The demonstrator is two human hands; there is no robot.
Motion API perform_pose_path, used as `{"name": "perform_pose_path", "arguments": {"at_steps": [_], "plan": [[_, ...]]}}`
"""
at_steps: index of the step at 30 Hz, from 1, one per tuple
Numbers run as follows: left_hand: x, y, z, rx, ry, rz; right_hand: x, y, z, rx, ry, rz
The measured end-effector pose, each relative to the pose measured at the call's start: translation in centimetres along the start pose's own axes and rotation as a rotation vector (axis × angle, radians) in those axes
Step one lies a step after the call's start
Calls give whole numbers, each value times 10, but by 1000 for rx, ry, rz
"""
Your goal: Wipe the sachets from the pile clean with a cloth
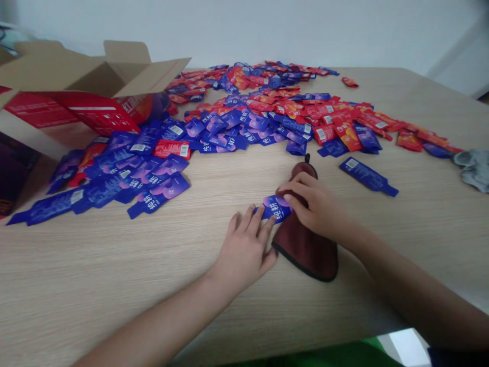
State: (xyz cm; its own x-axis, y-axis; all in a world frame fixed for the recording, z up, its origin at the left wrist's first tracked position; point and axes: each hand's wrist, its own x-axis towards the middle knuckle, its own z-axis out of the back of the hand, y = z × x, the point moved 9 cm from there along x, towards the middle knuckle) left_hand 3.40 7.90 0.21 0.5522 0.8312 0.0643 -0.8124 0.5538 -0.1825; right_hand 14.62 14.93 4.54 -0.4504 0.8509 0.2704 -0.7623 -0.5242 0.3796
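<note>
A small blue sachet (277, 208) with purple print and white characters lies on the table between my hands. My left hand (246, 247) rests low with fingers spread, its fingertips on the sachet's left part. The fingers of my right hand (311, 206) are pinched at the sachet's upper right edge. Under that hand is a maroon cloth piece (309, 250), narrow at the top and wide at the bottom, with black edging and a small black loop. My right hand and wrist hide its middle.
Blue and red sachets (252, 122) are heaped across the back. Overlapping blue sachets (153, 178) lie at the left, below an open red cardboard box (103, 109). A single blue sachet (369, 176) lies right of my right hand. Grey cloth (473, 168) sits at the right edge.
</note>
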Motion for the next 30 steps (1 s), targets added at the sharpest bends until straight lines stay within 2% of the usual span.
{"name": "perform_pose_path", "arguments": {"at_steps": [3,5,8,12,14,16,18,21,25,27,30], "plan": [[0,0,-1,2,19,-8,3,28,-25,-117,69,121],[1,0,-1,-1,16,-7,0,28,-33,-195,86,121],[1,1,1,-10,-4,1,-11,4,-27,-199,58,45],[1,1,1,-19,-7,24,-30,-46,-8,-120,21,-76],[2,1,1,-17,-3,24,-34,-65,-2,-82,43,-114],[2,0,1,-14,-3,22,-32,-70,1,-47,98,-115],[1,1,1,-14,-5,21,-24,-62,6,-44,114,-96],[0,1,0,-15,4,13,-8,-29,13,-53,42,-38],[0,1,-1,-8,28,-12,0,23,-13,-96,92,116],[0,1,-1,-3,32,-13,-3,30,-27,-157,132,143],[1,0,0,-4,25,-2,-10,16,-30,-185,112,95]]}}
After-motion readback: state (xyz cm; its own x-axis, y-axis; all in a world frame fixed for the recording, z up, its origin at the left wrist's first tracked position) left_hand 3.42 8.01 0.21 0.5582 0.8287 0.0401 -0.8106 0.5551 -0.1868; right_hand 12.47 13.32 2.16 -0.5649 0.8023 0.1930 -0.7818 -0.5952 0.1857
